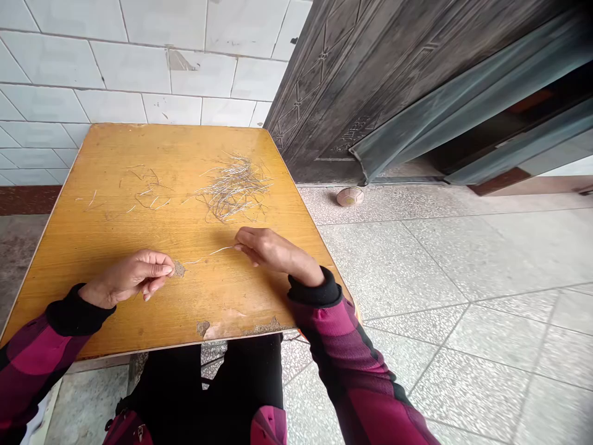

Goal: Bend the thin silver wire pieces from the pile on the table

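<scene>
Black trousers (208, 383) sit below the veneered table (115, 145). On it, right hand (269, 248) pinches silver wire (208, 253); left hand (127, 278) is pressed together, wire tangle (234, 188) beyond. Tiled wall (115, 68) behind, metal door (352, 80) right.

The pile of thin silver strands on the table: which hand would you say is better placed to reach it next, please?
Right, probably: the right hand lies nearer the pile of silver strands than the left hand.
</scene>
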A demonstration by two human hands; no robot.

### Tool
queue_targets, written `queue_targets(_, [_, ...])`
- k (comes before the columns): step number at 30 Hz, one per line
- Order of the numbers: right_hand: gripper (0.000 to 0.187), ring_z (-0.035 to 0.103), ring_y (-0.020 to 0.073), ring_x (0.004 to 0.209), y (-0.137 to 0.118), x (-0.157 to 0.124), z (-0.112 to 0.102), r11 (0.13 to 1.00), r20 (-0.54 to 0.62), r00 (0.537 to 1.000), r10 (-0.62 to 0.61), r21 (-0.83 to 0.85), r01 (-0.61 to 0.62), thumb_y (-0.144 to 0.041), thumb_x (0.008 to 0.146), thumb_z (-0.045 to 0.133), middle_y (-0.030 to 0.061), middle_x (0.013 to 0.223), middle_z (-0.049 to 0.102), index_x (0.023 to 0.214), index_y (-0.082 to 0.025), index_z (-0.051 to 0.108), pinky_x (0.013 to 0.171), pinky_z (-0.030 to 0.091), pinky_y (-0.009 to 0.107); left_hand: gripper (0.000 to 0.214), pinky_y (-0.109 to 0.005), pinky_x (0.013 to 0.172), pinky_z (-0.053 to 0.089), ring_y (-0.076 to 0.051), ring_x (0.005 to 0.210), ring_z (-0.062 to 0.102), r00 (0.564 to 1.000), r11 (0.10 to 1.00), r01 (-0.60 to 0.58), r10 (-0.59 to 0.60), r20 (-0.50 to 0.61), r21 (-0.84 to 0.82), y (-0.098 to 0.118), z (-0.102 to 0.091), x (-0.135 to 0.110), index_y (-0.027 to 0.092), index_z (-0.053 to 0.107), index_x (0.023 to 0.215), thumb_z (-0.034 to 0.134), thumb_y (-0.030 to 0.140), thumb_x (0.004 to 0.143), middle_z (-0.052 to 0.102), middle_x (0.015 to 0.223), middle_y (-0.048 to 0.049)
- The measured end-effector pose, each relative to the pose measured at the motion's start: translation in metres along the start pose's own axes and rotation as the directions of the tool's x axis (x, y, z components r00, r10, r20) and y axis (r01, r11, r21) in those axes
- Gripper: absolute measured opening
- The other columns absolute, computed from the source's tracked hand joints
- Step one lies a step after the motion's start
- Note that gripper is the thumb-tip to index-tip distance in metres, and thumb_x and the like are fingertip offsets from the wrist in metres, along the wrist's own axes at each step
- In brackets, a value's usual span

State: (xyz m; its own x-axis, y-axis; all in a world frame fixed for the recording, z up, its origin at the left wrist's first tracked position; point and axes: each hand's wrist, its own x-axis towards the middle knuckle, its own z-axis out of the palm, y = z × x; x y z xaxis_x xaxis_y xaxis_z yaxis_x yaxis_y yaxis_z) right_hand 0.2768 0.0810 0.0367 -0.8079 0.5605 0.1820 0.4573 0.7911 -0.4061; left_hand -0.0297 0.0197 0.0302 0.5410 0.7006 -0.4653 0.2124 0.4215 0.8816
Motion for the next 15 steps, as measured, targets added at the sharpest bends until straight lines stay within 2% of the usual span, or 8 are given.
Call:
queue_targets(3, [0.026, 0.042, 0.0081, 0.056, 0.005, -0.004, -0.01, 0.988, 0.079, 0.995, -0.066, 0.145, 0.054, -0.025, 0.098, 0.041, -0.0024, 0.064, 0.049, 0.076, -0.017, 0.051, 0.056, 0.035, 0.022, 0.029, -0.02, 0.042, 0.031, -0.007, 0.041, 0.04, 1.0, 0.985, -0.008, 0.004, 0.02, 0.17, 0.007, -0.005, -0.003, 0.016, 0.052, 0.063, 0.058, 0.038, 0.082, 0.046, 0.048, 0.0039])
queue_targets(6, [0.025, 0.047, 0.0078, 0.058, 0.009, -0.009, -0.018, 0.974, 0.156, 0.984, -0.092, 0.22, 0.057, -0.026, 0.098, 0.042, -0.0018, 0.066, 0.055, 0.079, -0.016, 0.056, 0.057, 0.037, 0.022, 0.026, -0.02, 0.043, 0.033, -0.008, 0.041, 0.038, 1.0, 0.973, 0.002, -0.007, 0.023, 0.229, 0.011, -0.01, -0.006, 0.017, 0.055, 0.068, 0.056, 0.038, 0.084, 0.043, 0.048, 0.005])
queue_targets(8, [0.025, 0.049, 0.0078, 0.058, 0.015, -0.014, -0.024, 0.974, 0.174, 0.982, -0.071, 0.226, 0.031, -0.026, 0.097, 0.043, -0.0013, 0.067, 0.057, 0.08, -0.016, 0.057, 0.057, 0.037, 0.021, 0.026, -0.02, 0.042, 0.032, -0.008, 0.041, 0.035, 0.999, 0.976, 0.005, -0.012, 0.031, 0.22, 0.013, -0.014, -0.009, 0.017, 0.056, 0.069, 0.056, 0.039, 0.084, 0.04, 0.047, 0.0055])
queue_targets(10, [0.023, 0.049, 0.0078, 0.056, 0.023, -0.021, -0.03, 0.977, 0.136, 0.991, 0.011, 0.21, -0.04, -0.027, 0.096, 0.045, -0.0022, 0.065, 0.057, 0.08, -0.016, 0.058, 0.055, 0.038, 0.022, 0.027, -0.02, 0.041, 0.031, -0.007, 0.041, 0.034, 1.0, 0.979, 0.002, -0.002, 0.001, 0.203, 0.016, -0.017, -0.013, 0.017, 0.055, 0.068, 0.057, 0.039, 0.083, 0.04, 0.047, 0.0052])
queue_targets(12, [0.021, 0.048, 0.0078, 0.05, 0.03, -0.026, -0.033, 0.966, -0.001, 0.985, 0.17, 0.196, -0.167, -0.028, 0.095, 0.046, -0.0037, 0.059, 0.054, 0.081, -0.017, 0.058, 0.053, 0.038, 0.022, 0.029, -0.02, 0.04, 0.031, -0.007, 0.04, 0.033, 0.997, 0.987, -0.014, 0.025, -0.068, 0.159, 0.019, -0.02, -0.014, 0.017, 0.053, 0.065, 0.058, 0.038, 0.083, 0.04, 0.047, 0.0051])
queue_targets(13, [0.021, 0.049, 0.0083, 0.049, 0.031, -0.026, -0.033, 0.954, -0.126, 0.958, 0.259, 0.188, -0.233, -0.028, 0.095, 0.047, -0.0037, 0.058, 0.054, 0.081, -0.017, 0.058, 0.052, 0.039, 0.023, 0.03, -0.019, 0.04, 0.031, -0.006, 0.04, 0.031, 0.993, 0.992, -0.029, 0.042, -0.106, 0.12, 0.019, -0.021, -0.014, 0.017, 0.052, 0.064, 0.058, 0.038, 0.084, 0.039, 0.047, 0.0053])
queue_targets(14, [0.02, 0.051, 0.0094, 0.05, 0.03, -0.025, -0.031, 0.942, -0.28, 0.903, 0.327, 0.179, -0.286, -0.028, 0.095, 0.047, -0.0029, 0.059, 0.055, 0.082, -0.017, 0.058, 0.053, 0.041, 0.025, 0.03, -0.019, 0.04, 0.032, -0.006, 0.04, 0.029, 0.989, 0.996, -0.046, 0.055, -0.139, 0.072, 0.018, -0.02, -0.012, 0.017, 0.051, 0.065, 0.058, 0.038, 0.084, 0.038, 0.048, 0.0058])
queue_targets(15, [0.02, 0.054, 0.0112, 0.054, 0.025, -0.023, -0.027, 0.935, -0.448, 0.821, 0.355, 0.158, -0.318, -0.029, 0.095, 0.047, -0.0009, 0.062, 0.057, 0.084, -0.017, 0.059, 0.057, 0.043, 0.027, 0.029, -0.019, 0.04, 0.032, -0.005, 0.04, 0.026, 0.986, 0.998, -0.059, 0.062, -0.156, 0.019, 0.017, -0.019, -0.01, 0.017, 0.052, 0.067, 0.059, 0.039, 0.084, 0.038, 0.048, 0.0065])
